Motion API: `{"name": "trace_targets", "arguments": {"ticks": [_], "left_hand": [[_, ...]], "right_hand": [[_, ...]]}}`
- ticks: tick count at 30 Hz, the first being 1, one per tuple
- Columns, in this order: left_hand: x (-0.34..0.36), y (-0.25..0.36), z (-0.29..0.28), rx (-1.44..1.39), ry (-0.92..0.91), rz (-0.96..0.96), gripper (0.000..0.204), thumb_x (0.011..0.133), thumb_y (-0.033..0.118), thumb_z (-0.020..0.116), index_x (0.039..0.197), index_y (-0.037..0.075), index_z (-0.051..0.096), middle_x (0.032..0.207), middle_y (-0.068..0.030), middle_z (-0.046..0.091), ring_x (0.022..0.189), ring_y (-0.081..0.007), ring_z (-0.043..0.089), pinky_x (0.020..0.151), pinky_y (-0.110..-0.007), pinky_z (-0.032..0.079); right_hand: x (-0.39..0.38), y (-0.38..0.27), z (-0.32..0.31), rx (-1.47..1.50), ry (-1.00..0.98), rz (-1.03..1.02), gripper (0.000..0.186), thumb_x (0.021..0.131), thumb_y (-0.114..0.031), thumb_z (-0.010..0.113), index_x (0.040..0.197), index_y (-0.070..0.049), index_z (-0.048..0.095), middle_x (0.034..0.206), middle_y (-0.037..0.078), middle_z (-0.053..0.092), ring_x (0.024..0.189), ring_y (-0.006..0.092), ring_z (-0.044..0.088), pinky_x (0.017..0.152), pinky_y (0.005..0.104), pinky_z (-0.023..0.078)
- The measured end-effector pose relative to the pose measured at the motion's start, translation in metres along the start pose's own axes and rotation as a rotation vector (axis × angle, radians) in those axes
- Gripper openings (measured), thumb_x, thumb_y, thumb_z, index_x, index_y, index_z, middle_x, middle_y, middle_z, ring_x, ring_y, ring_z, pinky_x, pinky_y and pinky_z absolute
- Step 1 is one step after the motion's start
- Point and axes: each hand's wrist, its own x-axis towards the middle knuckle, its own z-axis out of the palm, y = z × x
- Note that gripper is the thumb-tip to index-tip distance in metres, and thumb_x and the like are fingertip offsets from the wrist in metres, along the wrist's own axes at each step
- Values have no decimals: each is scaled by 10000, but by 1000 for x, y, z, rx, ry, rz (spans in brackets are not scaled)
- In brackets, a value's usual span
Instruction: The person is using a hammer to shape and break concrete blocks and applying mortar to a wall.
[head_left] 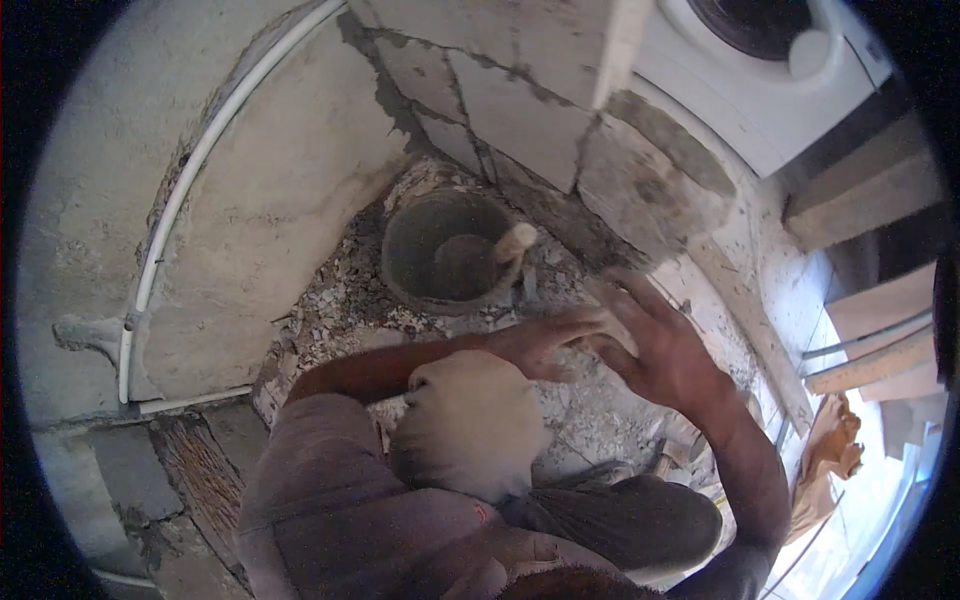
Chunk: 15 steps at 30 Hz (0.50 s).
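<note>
My left hand [545, 343] reaches across in front of my bent knee, its fingers stretched to the right and somewhat blurred. Close to its fingertips is my right hand [668, 352], raised with the fingers spread. I see nothing held in either hand. Whether the hands touch is hard to make out. Beyond them a dark round bucket [398, 262] stands in the corner on the rubble. A tool's pale, rounded handle [516, 243] leans out over the bucket's right rim. The tool's other end in the bucket is unclear.
Broken rubble [345, 300] covers the ground around the bucket. A white pipe [190, 170] runs down the left wall. Large grey slabs [530, 110] line the back wall. A white front-loading washing machine [770, 110] stands at upper right. Crumpled brown paper [828, 455] lies right.
</note>
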Motion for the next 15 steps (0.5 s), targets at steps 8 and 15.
{"name": "trace_targets", "arguments": {"ticks": [8, 15], "left_hand": [[-316, -84, -21, 49, 539, -956, 469, 907, 406, 475, 1194, 37, 513, 1176, -124, 540, 1048, -249, 524, 925, -379, 400], [-212, -78, -113, -1128, 1211, -631, 436, 933, 364, 438, 1208, 28, 480, 1170, -93, 536, 1034, -214, 527, 880, -384, 441]], "right_hand": [[171, -15, 75, -403, -338, 0, 367, 829, -263, 557, 1129, -52, 539, 1082, 236, 546, 1006, 359, 567, 817, 454, 494], [197, -19, 111, -559, -636, -34, 165, 765, -149, 550, 721, -48, 672, 750, 179, 653, 751, 302, 661, 638, 432, 532]]}}
